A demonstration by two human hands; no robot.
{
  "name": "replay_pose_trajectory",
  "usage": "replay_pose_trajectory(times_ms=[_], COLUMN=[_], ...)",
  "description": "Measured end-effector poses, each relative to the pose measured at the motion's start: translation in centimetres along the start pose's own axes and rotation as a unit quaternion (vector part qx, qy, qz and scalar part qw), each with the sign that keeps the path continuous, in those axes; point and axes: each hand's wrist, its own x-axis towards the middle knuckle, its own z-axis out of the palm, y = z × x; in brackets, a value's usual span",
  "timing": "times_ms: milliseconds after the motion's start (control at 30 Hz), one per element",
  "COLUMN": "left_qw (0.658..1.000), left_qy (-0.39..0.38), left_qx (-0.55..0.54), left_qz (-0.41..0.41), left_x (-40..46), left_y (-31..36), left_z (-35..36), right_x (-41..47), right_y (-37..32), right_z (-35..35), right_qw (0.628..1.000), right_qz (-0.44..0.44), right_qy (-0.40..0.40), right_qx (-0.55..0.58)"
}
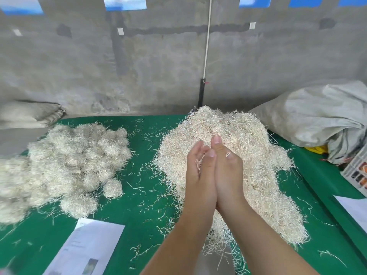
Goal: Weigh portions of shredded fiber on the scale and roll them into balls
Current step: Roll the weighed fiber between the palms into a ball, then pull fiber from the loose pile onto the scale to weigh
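Left hand [198, 173] and right hand [228, 171] pressed flat together, few strands between, green table [139, 175], fiber pile [248, 145], concrete wall [158, 66]

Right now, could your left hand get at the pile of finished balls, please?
Probably yes. The left hand is pressed palm to palm against the right hand, with a few strands between them, so it must part first. Only bare green cloth with stray strands lies between it and the balls.

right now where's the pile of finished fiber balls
In the head view the pile of fiber balls sits on the left of the green table, across from the loose fiber heap, just beyond a printed sheet.
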Motion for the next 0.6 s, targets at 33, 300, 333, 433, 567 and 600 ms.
replay_pose_trajectory(times_ms=[33, 300, 333, 433, 567, 600], left_qw=[1.0, 0.99, 0.991, 0.997, 0.95, 0.922], left_qy=[0.004, 0.111, 0.107, 0.041, 0.07, 0.082], left_qx=[-0.006, -0.063, -0.058, 0.039, 0.298, 0.377], left_qz=[-0.01, -0.055, -0.06, -0.053, -0.052, -0.036], left_x=[-0.1, 2.5, 3.0, 3.9, 6.6, 7.6], left_y=[0.0, -1.8, -2.2, -4.0, -6.0, -5.6], left_z=[-0.1, -4.3, -5.5, -9.5, -17.5, -19.7], right_x=[0.0, -1.1, -1.3, -1.0, 0.2, 0.4], right_y=[0.5, 3.7, 4.3, 6.2, 8.4, 8.9], right_z=[0.1, 2.0, 2.2, 2.0, 1.2, 1.0], right_qw=[0.999, 0.981, 0.975, 0.965, 0.956, 0.954], right_qz=[-0.029, 0.037, 0.064, 0.097, 0.135, 0.141], right_qy=[-0.007, -0.172, -0.196, -0.228, -0.234, -0.235], right_qx=[-0.034, -0.088, -0.082, -0.082, -0.113, -0.12])
